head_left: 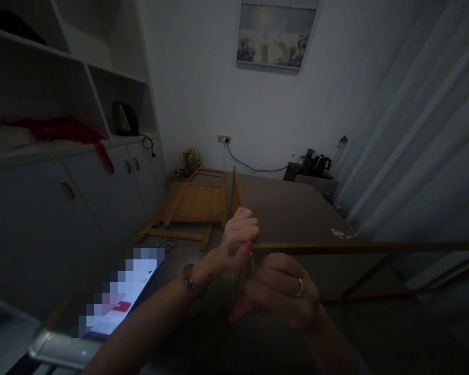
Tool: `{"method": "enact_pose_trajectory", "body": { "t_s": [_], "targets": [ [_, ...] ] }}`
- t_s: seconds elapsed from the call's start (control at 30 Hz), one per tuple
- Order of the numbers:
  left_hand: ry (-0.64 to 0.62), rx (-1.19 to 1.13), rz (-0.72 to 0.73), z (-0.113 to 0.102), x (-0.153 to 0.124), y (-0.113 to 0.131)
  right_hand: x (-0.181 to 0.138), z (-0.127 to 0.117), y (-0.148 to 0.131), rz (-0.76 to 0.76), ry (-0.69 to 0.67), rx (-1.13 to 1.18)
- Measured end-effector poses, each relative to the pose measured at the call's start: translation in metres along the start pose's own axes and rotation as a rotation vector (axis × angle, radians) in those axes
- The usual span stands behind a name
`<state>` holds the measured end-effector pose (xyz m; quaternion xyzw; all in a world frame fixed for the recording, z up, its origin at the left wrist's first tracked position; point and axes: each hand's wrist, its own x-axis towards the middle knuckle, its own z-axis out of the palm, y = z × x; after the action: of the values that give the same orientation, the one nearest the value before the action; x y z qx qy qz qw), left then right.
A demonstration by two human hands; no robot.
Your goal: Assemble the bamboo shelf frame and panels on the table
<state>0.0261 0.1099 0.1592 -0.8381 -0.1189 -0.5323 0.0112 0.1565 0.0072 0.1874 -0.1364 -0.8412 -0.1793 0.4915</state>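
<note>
My left hand (240,234), with a beaded bracelet at its wrist, is closed around the corner of a wooden frame (328,248). The frame's long rail stretches off to the right, and a narrow wooden piece (235,190) rises just beyond my knuckles. Close below, my right hand (285,286), wearing a ring, has its fingers bent around a thin shiny metal rod (252,264) that points up at the corner by my left thumb. Dim light and blur hide the rod's lower end and its exact kind.
Slatted wooden parts (195,203) lie on the dark table (281,208) at left, with small metal pieces (170,245) near them. A lit screen (117,307) leans at the lower left. Behind are white cabinets (101,182); black appliances (315,162) stand back right, beside a curtain (414,130).
</note>
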Motion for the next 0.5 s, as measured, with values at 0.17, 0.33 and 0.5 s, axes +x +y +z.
{"method": "enact_pose_trajectory", "body": {
  "t_s": [0.17,0.33,0.5],
  "targets": [
    [0.115,-0.104,0.056,-0.002,0.005,0.005,-0.01,0.015,-0.011,0.059,0.146,-0.118],
    [0.156,-0.141,0.074,-0.004,0.008,0.008,-0.019,0.029,-0.021,0.141,0.263,-0.135],
    [0.154,-0.089,0.075,0.003,0.003,0.002,-0.014,0.024,-0.02,0.198,0.217,-0.044]
  ]
}}
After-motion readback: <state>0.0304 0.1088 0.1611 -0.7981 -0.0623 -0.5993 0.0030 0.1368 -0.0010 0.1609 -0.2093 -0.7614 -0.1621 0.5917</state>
